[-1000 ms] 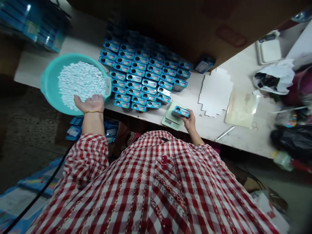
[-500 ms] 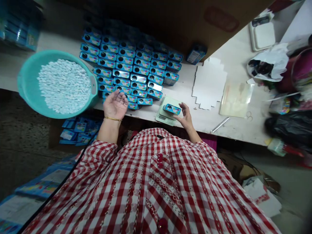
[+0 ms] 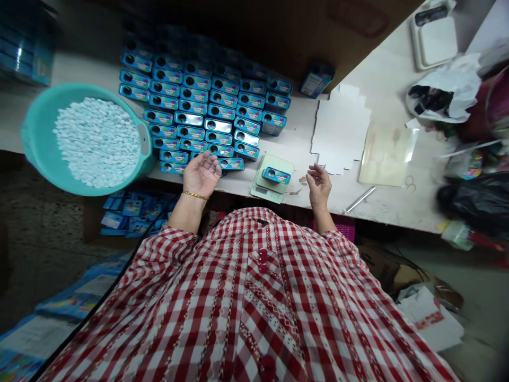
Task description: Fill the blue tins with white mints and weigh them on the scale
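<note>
A blue tin (image 3: 276,175) stands by itself on a small pale green digital scale (image 3: 267,192) at the table's front edge. To the right of the scale, my right hand (image 3: 318,185) is raised with fingers loosely apart and nothing in it. My left hand (image 3: 202,175) is palm up with its fingers partly curled, holding nothing I can see. It hovers at the front of several rows of blue tins (image 3: 220,111), hiding part of them. The tins show dark round openings in their tops.
A turquoise basin (image 3: 35,140) of small white sweets (image 3: 97,140) stands at the left. Right of the scale lie flat white cardboard (image 3: 340,130), a clear sheet (image 3: 385,154) and a metal tube (image 3: 360,199). A large cardboard box (image 3: 274,26) looms behind. Blue packs (image 3: 133,208) sit below the table.
My right hand has let go of the tin on the scale and moved away to the right. My left hand has shifted a little to the right.
</note>
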Available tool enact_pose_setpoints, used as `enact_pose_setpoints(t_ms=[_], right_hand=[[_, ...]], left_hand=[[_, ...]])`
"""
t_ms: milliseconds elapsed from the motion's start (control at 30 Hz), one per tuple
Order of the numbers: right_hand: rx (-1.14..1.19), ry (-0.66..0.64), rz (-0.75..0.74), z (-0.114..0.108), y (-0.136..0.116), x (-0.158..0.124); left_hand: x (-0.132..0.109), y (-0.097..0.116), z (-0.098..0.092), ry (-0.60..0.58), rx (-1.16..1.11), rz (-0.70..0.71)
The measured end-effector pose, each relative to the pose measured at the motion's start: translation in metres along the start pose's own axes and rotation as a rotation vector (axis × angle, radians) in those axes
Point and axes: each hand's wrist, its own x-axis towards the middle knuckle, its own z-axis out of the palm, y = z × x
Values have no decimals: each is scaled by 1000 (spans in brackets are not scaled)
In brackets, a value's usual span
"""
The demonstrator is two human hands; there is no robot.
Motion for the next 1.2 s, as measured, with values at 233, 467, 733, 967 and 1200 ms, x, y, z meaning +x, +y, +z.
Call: enact_pose_setpoints(t_ms=[233,467,733,967,1200], right_hand=[[1,-32,21,0,4,-2],[-69,-310,11,15,1,-10],[-128,-396,-69,53,5,-10],[-652,-518,-503,40,-78,-5],[-1043,-569,-711,37,-119,-6]], left_hand=[[2,0,1,-4,11,4],[0,-3,2,-30,17,-15],[-8,-38,8,-233,124,-223],[4,-71,20,-222,76,-357],[18,-87,33,-227,30,-431]])
